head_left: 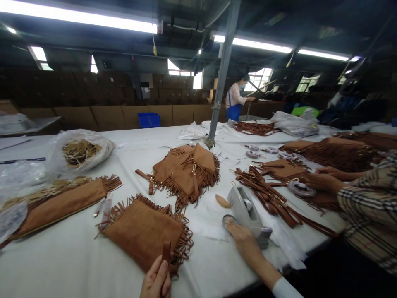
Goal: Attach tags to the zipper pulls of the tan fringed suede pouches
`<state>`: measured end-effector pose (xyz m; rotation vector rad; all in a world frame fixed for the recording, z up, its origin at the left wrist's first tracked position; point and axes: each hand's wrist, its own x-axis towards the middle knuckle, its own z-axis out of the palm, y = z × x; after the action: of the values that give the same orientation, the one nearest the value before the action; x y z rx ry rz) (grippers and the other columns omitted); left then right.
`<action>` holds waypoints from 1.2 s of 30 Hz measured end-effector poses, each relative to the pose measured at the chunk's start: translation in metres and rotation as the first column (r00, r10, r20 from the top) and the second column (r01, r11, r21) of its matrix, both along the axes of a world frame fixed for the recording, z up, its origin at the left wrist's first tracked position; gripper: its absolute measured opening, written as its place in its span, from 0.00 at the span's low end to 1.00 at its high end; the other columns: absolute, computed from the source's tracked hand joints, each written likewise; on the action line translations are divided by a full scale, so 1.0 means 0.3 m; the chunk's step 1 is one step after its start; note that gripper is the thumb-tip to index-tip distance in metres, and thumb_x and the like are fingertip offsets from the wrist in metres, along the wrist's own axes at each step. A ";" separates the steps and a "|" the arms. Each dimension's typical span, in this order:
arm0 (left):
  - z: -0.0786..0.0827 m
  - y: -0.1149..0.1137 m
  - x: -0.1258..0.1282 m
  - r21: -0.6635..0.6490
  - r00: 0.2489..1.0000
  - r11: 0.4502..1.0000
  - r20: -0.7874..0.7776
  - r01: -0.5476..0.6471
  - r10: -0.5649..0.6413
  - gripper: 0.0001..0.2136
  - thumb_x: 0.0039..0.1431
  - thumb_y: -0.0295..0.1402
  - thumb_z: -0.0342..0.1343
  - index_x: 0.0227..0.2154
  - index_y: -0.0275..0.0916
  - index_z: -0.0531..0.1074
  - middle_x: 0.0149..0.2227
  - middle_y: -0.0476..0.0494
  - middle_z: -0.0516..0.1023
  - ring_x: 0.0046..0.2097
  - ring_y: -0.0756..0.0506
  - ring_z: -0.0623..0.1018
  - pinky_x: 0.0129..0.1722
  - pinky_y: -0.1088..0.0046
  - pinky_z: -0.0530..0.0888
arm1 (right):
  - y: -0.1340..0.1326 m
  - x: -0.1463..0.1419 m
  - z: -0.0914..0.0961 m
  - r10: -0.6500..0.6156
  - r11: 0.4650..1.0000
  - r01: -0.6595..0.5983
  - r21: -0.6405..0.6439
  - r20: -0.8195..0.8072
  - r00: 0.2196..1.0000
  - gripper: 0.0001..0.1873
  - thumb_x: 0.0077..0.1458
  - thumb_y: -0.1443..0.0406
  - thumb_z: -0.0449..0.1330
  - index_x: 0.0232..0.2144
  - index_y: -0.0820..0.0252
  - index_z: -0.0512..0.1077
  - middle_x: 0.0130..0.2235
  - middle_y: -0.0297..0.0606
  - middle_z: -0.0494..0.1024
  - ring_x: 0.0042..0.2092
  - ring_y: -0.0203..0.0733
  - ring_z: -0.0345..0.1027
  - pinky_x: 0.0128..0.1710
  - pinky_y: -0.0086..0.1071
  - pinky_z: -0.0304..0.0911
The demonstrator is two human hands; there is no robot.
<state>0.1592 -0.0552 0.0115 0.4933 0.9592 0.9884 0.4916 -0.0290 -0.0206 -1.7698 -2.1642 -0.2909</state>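
My left hand point(156, 279) is closed on the end of a brown strap point(166, 251) that stands up at the near edge of a brown fringed suede bag point(145, 231). My right hand point(242, 240) reaches to a grey tape dispenser point(248, 213), its fingers at a small roll of tape point(228, 221) beside the dispenser's base. I cannot make out whether those fingers grip anything. A pile of finished fringed bags point(186, 169) lies farther back on the white table point(77, 256).
A co-worker's hands point(322, 180) in a plaid sleeve work at the right, beside a bundle of brown straps point(269, 194). A long fringed piece point(62, 203) and plastic bags point(77, 151) lie at left. A steel post point(221, 78) rises mid-table. Another person point(235, 99) stands far back.
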 end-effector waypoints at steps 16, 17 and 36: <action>-0.043 0.001 -0.024 0.093 0.997 0.995 -0.066 0.039 -0.033 0.27 0.45 0.55 0.60 0.39 0.37 0.71 0.08 0.63 0.53 0.12 0.60 0.46 0.11 0.87 0.46 | 0.079 -0.199 0.089 -0.179 0.932 0.073 -0.354 -0.278 0.944 0.16 0.48 0.80 0.50 0.28 0.62 0.75 0.27 0.44 0.76 0.36 0.48 0.69 0.39 0.36 0.56; -0.042 0.002 -0.024 0.088 0.997 0.995 -0.069 0.044 -0.038 0.26 0.45 0.55 0.60 0.39 0.38 0.71 0.08 0.63 0.54 0.12 0.60 0.47 0.11 0.87 0.46 | 0.085 -0.192 0.099 -0.206 0.932 0.081 -0.353 -0.334 0.920 0.14 0.48 0.79 0.51 0.26 0.62 0.74 0.27 0.44 0.76 0.37 0.49 0.69 0.39 0.36 0.57; 0.007 0.029 0.065 0.052 0.940 0.983 -0.305 0.179 -0.155 0.27 0.34 0.58 0.63 0.23 0.36 0.68 0.12 0.60 0.59 0.10 0.60 0.50 0.09 0.81 0.47 | -0.083 -0.487 0.165 -0.562 0.737 -0.474 -0.482 -0.826 -0.034 0.14 0.37 0.62 0.70 0.27 0.66 0.77 0.20 0.32 0.73 0.22 0.28 0.57 0.22 0.23 0.50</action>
<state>0.1786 -0.0465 0.0137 0.7955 1.1315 0.8125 0.3455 -0.0538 0.0290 -1.3311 -0.8703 1.6403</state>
